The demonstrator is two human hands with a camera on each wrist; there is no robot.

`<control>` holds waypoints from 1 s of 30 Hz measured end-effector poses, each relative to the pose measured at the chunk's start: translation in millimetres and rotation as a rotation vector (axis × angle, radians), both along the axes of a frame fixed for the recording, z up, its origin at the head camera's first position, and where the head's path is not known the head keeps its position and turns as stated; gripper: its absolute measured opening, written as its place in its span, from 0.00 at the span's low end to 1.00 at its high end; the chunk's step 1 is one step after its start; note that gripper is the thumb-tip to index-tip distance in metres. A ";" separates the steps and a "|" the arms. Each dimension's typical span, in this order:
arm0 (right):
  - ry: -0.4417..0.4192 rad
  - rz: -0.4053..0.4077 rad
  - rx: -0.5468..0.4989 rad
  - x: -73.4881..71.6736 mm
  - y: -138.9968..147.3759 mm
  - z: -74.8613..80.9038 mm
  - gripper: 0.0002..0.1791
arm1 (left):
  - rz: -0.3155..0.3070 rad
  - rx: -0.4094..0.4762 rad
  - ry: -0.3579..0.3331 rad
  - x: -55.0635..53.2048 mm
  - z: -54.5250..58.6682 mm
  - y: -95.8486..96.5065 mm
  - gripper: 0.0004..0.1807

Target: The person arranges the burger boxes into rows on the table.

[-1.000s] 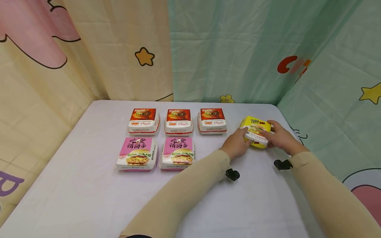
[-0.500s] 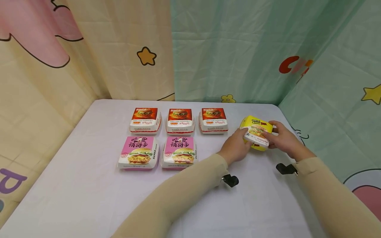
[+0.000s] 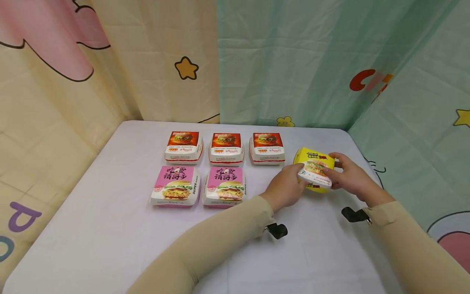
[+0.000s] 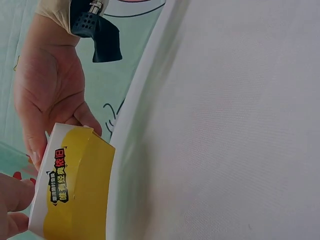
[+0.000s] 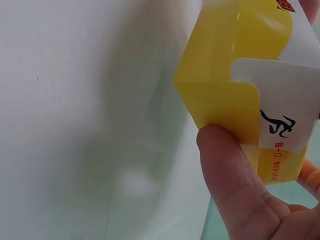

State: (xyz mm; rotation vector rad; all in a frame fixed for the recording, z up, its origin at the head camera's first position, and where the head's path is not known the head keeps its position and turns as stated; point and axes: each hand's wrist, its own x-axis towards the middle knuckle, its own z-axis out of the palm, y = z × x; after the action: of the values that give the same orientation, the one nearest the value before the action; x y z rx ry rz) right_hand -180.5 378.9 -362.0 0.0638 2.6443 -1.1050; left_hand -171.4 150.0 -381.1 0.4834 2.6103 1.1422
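My two hands hold one yellow-and-white burger box (image 3: pixel 314 168) between them, tilted, above the right part of the white table. The left hand (image 3: pixel 286 185) grips its left side, thumb at the upper edge. At the opposite side, the right hand (image 3: pixel 349 179) pinches the box with its thumb near the printed top. The left wrist view shows a yellow wall with printed lettering on the box (image 4: pixel 82 185), the right hand (image 4: pixel 52 85) behind it. Close up in the right wrist view, a thumb (image 5: pixel 230 175) presses the box's folded corner flap (image 5: pixel 220 102).
Three red-and-white burger boxes stand in a back row, the nearest red box (image 3: pixel 267 149) left of my hands. Before them sit two pink burger boxes, one pink box (image 3: pixel 225 188) close to my left forearm. Patterned curtains (image 3: pixel 271 61) hang behind the white table (image 3: pixel 92 228).
The yellow box has come slightly nearer to me and tilted more, with both hands still gripping it. The head view has turned a little left. The other boxes stay put.
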 end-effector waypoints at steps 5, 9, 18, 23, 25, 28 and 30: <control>-0.005 0.033 -0.001 5.6 -8.8 -0.9 0.48 | -0.002 -0.025 -0.016 7.0 2.2 -13.5 0.32; -0.001 0.056 -0.011 8.4 -18.6 -1.3 0.47 | 0.009 -0.025 -0.060 13.2 3.8 -24.2 0.32; -0.047 0.085 -0.009 7.8 -39.1 -3.7 0.48 | 0.021 -0.057 -0.096 28.3 2.8 -45.6 0.36; -0.057 0.107 -0.003 5.3 -48.8 -4.8 0.48 | 0.025 -0.092 -0.091 31.5 1.7 -54.8 0.37; -0.060 0.114 -0.002 4.0 -52.7 -5.4 0.47 | 0.032 -0.112 -0.085 32.0 0.7 -57.7 0.37; -0.061 0.128 -0.002 2.2 -58.3 -6.2 0.45 | 0.047 -0.133 -0.087 32.9 -0.7 -61.7 0.38; -0.067 0.134 -0.006 0.8 -62.4 -7.1 0.45 | 0.058 -0.144 -0.089 33.7 -1.6 -64.2 0.38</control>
State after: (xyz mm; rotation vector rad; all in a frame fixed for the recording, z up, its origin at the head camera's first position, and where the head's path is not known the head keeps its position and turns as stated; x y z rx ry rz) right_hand -179.7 316.5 -369.0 -0.0759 2.5447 -1.0485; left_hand -137.7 85.9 -382.7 0.3209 2.6207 0.9601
